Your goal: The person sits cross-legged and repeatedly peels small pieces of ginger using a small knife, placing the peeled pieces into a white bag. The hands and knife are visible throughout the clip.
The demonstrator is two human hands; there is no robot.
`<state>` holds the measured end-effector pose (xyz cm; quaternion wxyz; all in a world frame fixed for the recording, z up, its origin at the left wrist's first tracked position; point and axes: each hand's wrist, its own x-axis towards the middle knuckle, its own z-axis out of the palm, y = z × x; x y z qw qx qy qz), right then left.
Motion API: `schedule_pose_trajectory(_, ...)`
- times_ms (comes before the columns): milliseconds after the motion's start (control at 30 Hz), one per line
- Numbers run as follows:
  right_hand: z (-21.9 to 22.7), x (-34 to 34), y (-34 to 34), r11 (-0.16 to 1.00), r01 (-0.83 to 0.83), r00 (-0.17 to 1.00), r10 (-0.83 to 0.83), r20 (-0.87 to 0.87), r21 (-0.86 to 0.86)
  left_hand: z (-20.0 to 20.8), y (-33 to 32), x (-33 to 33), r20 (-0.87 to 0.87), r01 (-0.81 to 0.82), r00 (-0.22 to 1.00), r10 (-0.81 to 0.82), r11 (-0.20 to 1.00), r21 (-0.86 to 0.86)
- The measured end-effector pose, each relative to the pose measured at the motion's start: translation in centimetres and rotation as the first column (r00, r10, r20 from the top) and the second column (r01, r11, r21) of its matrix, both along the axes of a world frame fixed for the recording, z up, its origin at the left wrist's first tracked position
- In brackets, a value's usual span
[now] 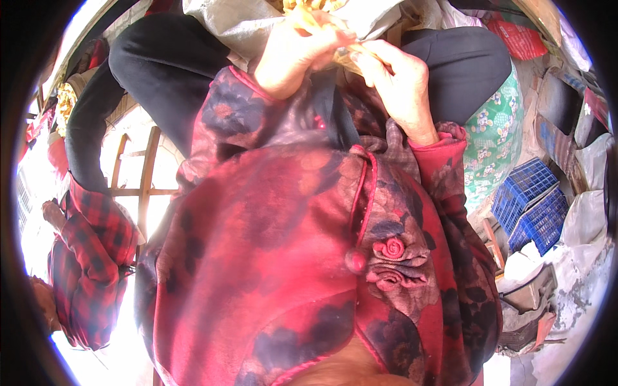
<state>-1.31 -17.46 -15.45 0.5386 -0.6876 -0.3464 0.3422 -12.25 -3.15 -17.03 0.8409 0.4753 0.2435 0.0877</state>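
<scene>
Close together at the top middle, both my hands are closed on a pale yellow, thin, strip-like piece (345, 58) whose kind I cannot make out. My left hand (290, 55) pinches it from the left, its fingers bright and partly washed out by light. From the right, my right hand (400, 80) grips it between thumb and fingers. Just beyond them lies a white sack (235, 26) across my lap, with a heap of yellow pieces (317, 5) on or in it, cut off by the picture's top edge.
On the left sits another person in a plaid shirt (96, 244), near a wooden frame (148, 167). Green patterned cloth (492, 135) lies by my right knee. Further right are blue plastic baskets (531, 199), a red bag (518, 40) and crumpled white bags (584, 215).
</scene>
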Motion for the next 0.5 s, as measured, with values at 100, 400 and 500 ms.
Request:
schedule_pose_trajectory(100, 0.3, -0.4, -0.7, 0.998, -0.003, 1.000, 0.002, -0.012, -0.059, 0.1, -0.3, -0.6, -0.073, -0.163, 0.985, 0.155, 0.981, -0.109)
schedule_pose_trajectory(400, -0.1, -0.2, -1.0, 0.986, -0.036, 0.999, 0.032, -0.026, -0.160, 1.6, 1.1, 0.2, -0.156, -0.097, 0.979, 0.130, 0.975, 0.200)
schedule_pose_trajectory(500, 2.8, 0.8, 1.1, 0.997, -0.044, 0.999, 0.045, 0.000, -0.070, 2.8, 2.0, 2.0, 0.032, 0.210, 0.977, -0.213, 0.974, 0.086)
